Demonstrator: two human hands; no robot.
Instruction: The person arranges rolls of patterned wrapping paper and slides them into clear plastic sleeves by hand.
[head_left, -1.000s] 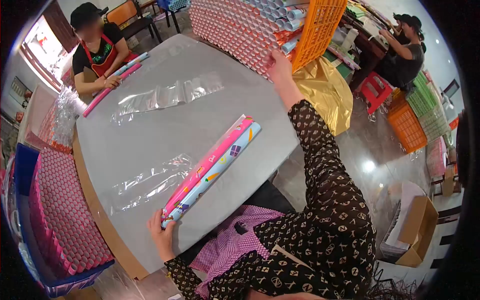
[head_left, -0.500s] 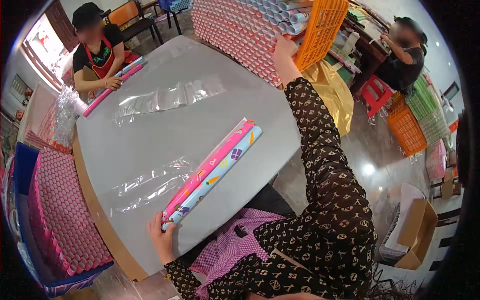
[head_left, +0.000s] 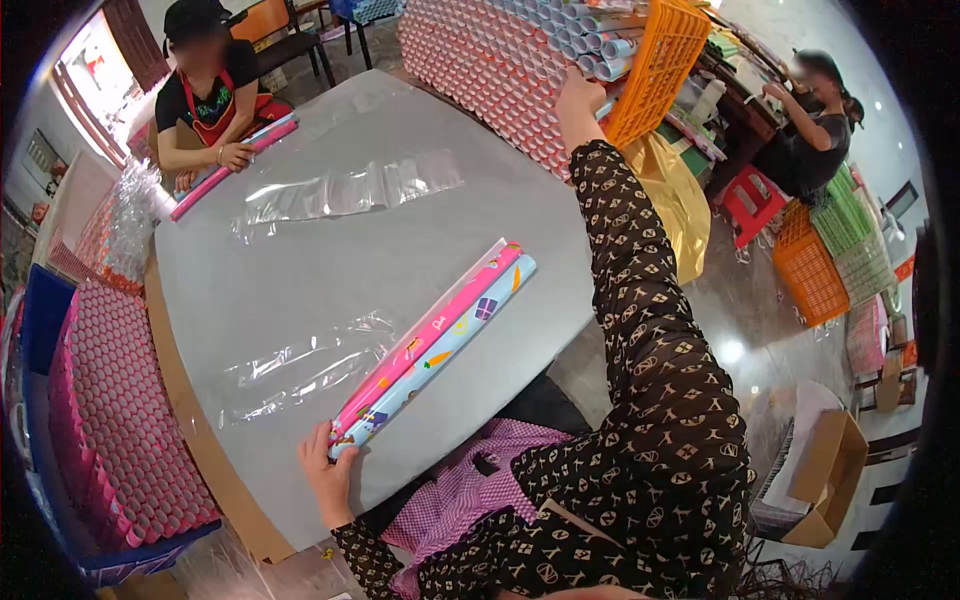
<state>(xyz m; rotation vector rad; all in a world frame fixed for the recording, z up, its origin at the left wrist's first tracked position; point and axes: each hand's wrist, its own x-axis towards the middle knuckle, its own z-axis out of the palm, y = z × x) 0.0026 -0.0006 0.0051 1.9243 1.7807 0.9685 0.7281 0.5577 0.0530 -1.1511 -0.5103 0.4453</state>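
Note:
At the near end of a pink roll (head_left: 430, 337) and a light blue patterned roll (head_left: 440, 352), my left hand (head_left: 328, 465) is closed round both. The two rolls lie side by side, slanting across the grey table (head_left: 300, 300). My right hand (head_left: 580, 98) reaches to the stack of paper rolls (head_left: 490, 85) at the table's far right, beside the orange crate (head_left: 660, 70). Its fingers are bent against the roll ends; whether they hold one is hidden. Clear plastic sleeves (head_left: 350, 190) lie flat on the table.
A person (head_left: 205, 90) across the table at the left holds rolls. Another person (head_left: 815, 130) sits at the far right. A blue bin (head_left: 50, 330) full of pink rolls (head_left: 140, 420) stands at the left edge. Gold plastic (head_left: 675, 200) hangs below the orange crate.
The whole view has shifted slightly. My right hand is still at the stack, its fingers now bent closer against the roll ends. My left hand stays on the two rolls.

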